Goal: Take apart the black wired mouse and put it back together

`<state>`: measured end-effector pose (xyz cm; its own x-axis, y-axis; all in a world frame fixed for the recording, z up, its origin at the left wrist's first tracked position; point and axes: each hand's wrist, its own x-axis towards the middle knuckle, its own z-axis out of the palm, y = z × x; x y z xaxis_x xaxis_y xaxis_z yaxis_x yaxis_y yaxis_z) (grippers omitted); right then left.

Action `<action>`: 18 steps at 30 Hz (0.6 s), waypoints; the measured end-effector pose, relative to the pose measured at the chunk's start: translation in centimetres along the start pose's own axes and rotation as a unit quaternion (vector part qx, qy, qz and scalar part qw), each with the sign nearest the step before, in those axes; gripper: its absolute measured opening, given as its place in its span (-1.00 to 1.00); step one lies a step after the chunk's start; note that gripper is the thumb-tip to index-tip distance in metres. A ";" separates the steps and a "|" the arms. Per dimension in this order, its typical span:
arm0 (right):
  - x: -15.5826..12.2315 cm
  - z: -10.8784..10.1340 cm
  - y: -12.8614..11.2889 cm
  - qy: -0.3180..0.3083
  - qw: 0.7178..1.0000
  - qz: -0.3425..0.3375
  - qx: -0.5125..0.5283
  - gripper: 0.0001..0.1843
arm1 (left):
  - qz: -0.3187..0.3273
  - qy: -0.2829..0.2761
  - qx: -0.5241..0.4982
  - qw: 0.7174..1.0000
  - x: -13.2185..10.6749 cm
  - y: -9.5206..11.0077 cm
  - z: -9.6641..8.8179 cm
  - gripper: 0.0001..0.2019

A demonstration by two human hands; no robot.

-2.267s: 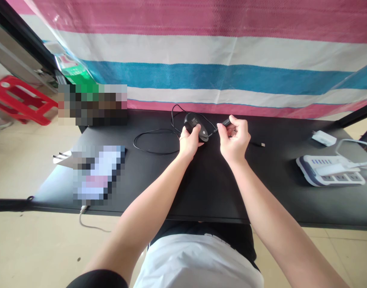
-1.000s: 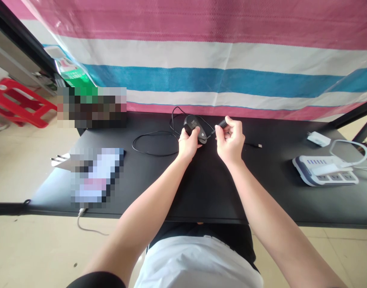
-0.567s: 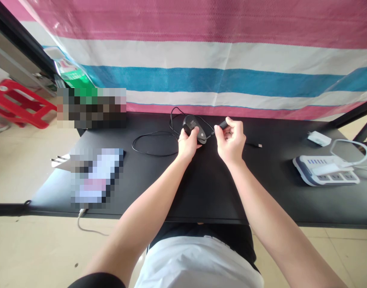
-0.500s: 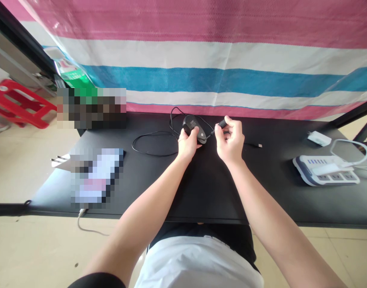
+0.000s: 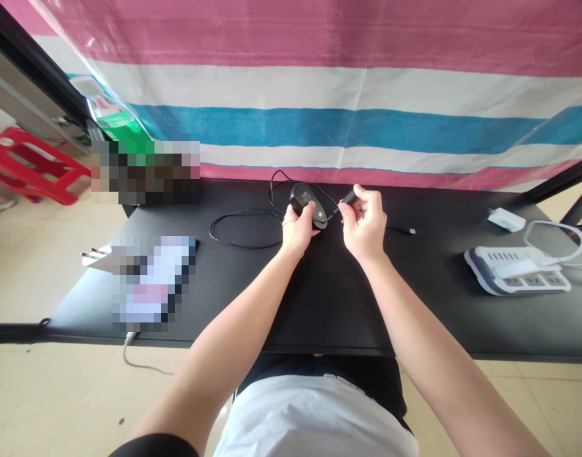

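My left hand [image 5: 297,230] grips a black computer mouse [image 5: 306,195] with its underside and printed label turned up, the thumb pressing on it. My right hand [image 5: 365,222] pinches the black handle of a screwdriver [image 5: 348,198]. Its shaft slants down to the left, and the tip meets the near right end of the mouse; a screw there cannot be made out. A thin black cable [image 5: 233,244] loops over the table behind and left of the mouse. To the right of my right hand lies a USB plug [image 5: 411,231].
On the black table [image 5: 329,304] lie a blurred-out phone [image 5: 152,279] with a white charger [image 5: 96,257] at left, a white adapter [image 5: 506,219] and a power strip [image 5: 516,271] at right. A green-labelled bottle [image 5: 122,127] stands back left. A striped sheet [image 5: 348,127] hangs behind.
The fingers of my right hand have shifted a little on the screwdriver's handle, which looks slightly turned. My left hand and the mouse stay in place.
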<state>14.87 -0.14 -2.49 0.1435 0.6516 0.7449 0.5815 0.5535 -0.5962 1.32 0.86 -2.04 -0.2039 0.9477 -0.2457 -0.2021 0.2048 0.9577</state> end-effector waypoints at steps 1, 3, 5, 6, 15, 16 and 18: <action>0.0 0.0 0.0 0.004 1.000 -0.005 -0.003 -0.66 | 0.000 0.000 -0.001 1.000 0.0 0.0 0.0 -0.73; 0.0 0.1 -0.2 0.016 1.000 -0.020 -0.011 -0.66 | 0.001 0.000 -0.003 1.000 0.0 0.0 0.0 -0.73; 0.0 0.2 -0.2 0.030 0.999 -0.030 -0.020 -0.67 | 0.000 0.000 -0.006 1.000 0.0 0.0 0.0 -0.74; 0.0 0.2 -0.3 0.035 0.999 -0.032 -0.025 -0.67 | 0.000 0.000 -0.006 1.000 0.0 0.0 0.0 -0.74; 0.1 0.3 -0.5 0.064 0.996 -0.035 -0.047 -0.67 | 0.004 0.002 -0.017 1.000 0.3 -0.2 0.0 -0.74; 0.1 0.3 -0.5 0.065 0.996 -0.034 -0.049 -0.67 | 0.003 0.003 -0.018 1.000 0.3 -0.2 0.0 -0.74; 0.0 0.4 -0.5 0.066 0.996 -0.030 -0.051 -0.67 | 0.002 0.004 -0.021 1.000 0.3 -0.2 0.0 -0.74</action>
<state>14.26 -0.22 -2.24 0.2065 0.5414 0.8150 0.6690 0.5297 -0.5214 1.30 1.06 -2.33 -0.2131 0.9463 -0.2433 -0.2415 0.1903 0.9516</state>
